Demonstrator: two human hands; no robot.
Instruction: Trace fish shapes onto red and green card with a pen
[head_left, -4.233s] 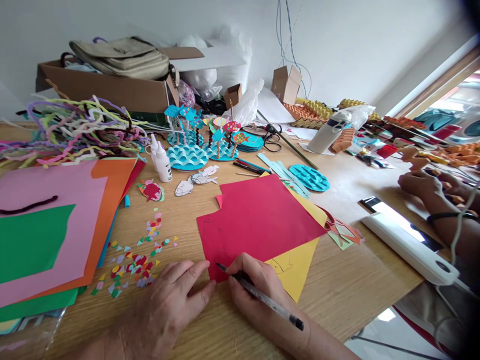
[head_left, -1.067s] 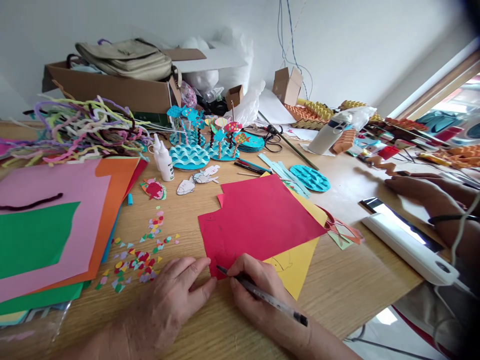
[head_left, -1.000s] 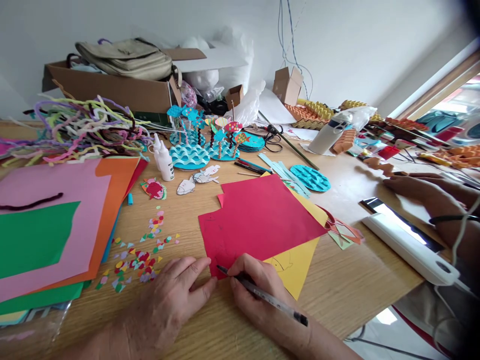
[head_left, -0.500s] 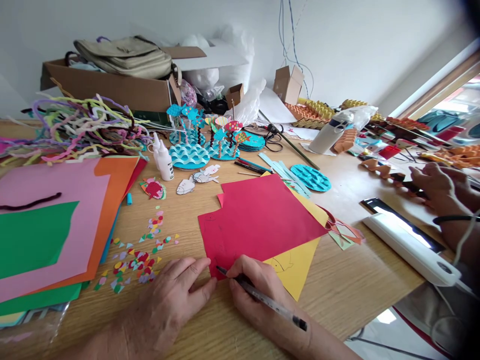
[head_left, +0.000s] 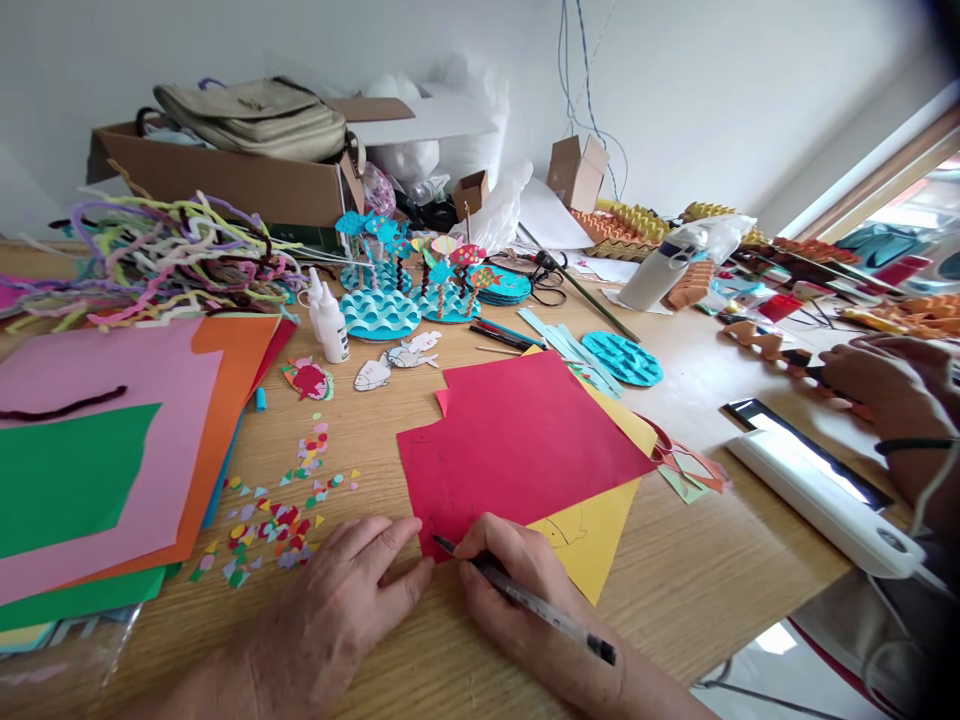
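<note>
- how far along does the drawing look?
- partway, i'd judge. the yellow sheet [head_left: 600, 545] bears a fish-like outline [head_left: 568, 527], uncut, while faint marks [head_left: 420, 438] run down the left side of the red sheet [head_left: 517, 440]. those look unfinished, though they're too faint to be sure.
- and where's that red sheet?
- flat on the table [head_left: 720, 570], covering part of the yellow one. the right hand [head_left: 536, 565] has its fingers closed around a pen [head_left: 551, 613], tip at the near left corner. the left hand [head_left: 341, 590] grips nothing; its fingers are loosely extended, tips at the sheet's edge.
- any containers?
- a cardboard box [head_left: 225, 180] at the back, a beige bag [head_left: 259, 128] at its open top; deeper contents are hidden. small white bottles [head_left: 334, 332] stand upright, contents unseen.
</note>
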